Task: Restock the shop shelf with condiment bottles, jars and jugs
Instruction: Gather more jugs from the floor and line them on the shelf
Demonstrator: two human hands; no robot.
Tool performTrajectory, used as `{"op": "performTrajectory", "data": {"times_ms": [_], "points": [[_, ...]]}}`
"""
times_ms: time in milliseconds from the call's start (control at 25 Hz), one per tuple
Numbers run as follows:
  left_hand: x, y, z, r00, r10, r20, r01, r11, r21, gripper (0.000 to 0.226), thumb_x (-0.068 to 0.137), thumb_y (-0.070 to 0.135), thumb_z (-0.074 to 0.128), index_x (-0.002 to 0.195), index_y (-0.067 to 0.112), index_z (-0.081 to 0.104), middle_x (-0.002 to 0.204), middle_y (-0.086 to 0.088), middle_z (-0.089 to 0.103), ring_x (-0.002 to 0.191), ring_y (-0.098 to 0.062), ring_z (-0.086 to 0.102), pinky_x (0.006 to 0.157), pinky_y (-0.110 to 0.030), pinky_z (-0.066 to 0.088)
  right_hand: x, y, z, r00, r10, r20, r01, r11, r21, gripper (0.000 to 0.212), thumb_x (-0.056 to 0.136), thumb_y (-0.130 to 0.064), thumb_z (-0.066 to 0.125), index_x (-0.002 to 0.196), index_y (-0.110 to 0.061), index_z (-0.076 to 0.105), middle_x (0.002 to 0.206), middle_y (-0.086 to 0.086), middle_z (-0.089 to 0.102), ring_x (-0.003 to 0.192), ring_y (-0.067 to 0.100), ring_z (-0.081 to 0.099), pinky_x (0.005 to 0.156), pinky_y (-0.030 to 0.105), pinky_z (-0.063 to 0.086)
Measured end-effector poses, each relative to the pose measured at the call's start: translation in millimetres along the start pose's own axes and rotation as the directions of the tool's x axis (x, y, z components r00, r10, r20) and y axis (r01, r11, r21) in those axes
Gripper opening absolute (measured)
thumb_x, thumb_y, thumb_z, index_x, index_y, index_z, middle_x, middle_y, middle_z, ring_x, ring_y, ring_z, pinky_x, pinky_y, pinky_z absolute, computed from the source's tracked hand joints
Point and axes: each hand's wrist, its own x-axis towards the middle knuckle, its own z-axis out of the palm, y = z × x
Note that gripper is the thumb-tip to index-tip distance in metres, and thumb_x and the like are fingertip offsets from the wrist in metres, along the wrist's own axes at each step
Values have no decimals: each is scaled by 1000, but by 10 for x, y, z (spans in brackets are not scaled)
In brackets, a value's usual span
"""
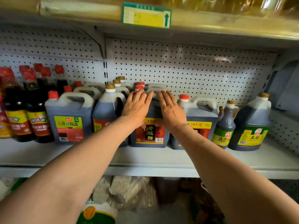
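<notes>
Both hands lie flat with straight fingers on the front of the vinegar jug [149, 131], the left hand [137, 105] and the right hand [171, 109] side by side near its shoulder. The jug stands on the shelf [145, 157], between a gold-capped jug [107, 109] and a red-capped jug [200, 120]. Pushing it back likely goes best with even pressure from both palms, kept low enough that it slides without tipping, label facing forward.

A green and yellow price tag [146, 15] hangs on the upper shelf edge. White pegboard [186, 67] backs the shelf. Clear bagged goods [127, 191] lie below.
</notes>
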Motion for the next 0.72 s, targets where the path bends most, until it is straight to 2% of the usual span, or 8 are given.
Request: {"op": "performTrajectory", "data": {"times_ms": [120, 200, 280, 400, 520, 600, 720], "points": [[-46, -75, -157, 997, 30, 64, -25, 997, -77, 141, 61, 54, 85, 155, 16, -13, 164, -8, -8, 150, -27, -17, 118, -44, -11, -109, -90, -92, 1000, -2, 21, 2, 1000, -3, 121, 80, -40, 80, 159, -11, -8, 167, 6, -10, 154, 20, -10, 125, 37, 14], [-129, -186, -252, 999, 42, 31, -39, 994, -104, 133, 66, 55, 81, 156, 21, -12, 162, -6, -22, 147, -26, -26, 117, -43, -16, -247, -170, -203, 1000, -6, 15, 5, 1000, 25, 116, 82, -43, 78, 160, -11, -2, 168, 8, -6, 155, 22, -6, 126, 35, 12], [-272, -317, -299, 998, 60, 1, -58, 982, -178, 126, 70, 52, 80, 157, 25, -7, 161, -6, -24, 147, -24, -25, 119, -42, -12, -404, -244, -346, 1000, 10, 3, -10, 999, 33, 104, 83, -44, 76, 160, -16, 11, 168, 8, 7, 155, 24, 7, 125, 37, 17], [-622, -433, -254, 996, 41, 74, -10, 925, -380, 118, 69, 49, 83, 157, 28, 7, 164, -5, -10, 151, -27, -5, 120, -43, 12, -661, -372, -503, 992, 122, 21, -123, 990, 64, 88, 83, -43, 75, 154, -22, 28, 160, 6, 27, 147, 27, 27, 115, 41, 36], [-1102, -555, -25, 988, -31, 151, 122, 762, -637, 107, 64, 45, 87, 152, 24, 30, 158, -10, 22, 143, -29, 26, 112, -38, 32, -1041, -668, -532, 961, 246, 124, -257, 963, 80, 82, 83, -41, 77, 150, -17, 37, 155, 10, 37, 140, 31, 37, 111, 39, 37], [-1428, -671, 112, 981, -41, 192, 172, 652, -738, 92, 61, 45, 89, 138, 20, 47, 144, -12, 42, 131, -28, 42, 103, -33, 39, -1323, -922, -516, 933, 308, 187, -328, 940, 88, 85, 80, -42, 80, 151, -20, 37, 150, 10, 42, 135, 33, 43, 108, 38, 40], [-1926, -833, 330, 956, -8, 294, 248, 562, -789, 78, 62, 42, 89, 128, 21, 53, 131, -10, 51, 120, -28, 51, 91, -29, 41, -1711, -1296, -428, 884, 380, 273, -415, 906, 83, 83, 79, -43, 80, 149, -19, 41, 144, 11, 48, 133, 34, 46, 105, 39, 41]]}}
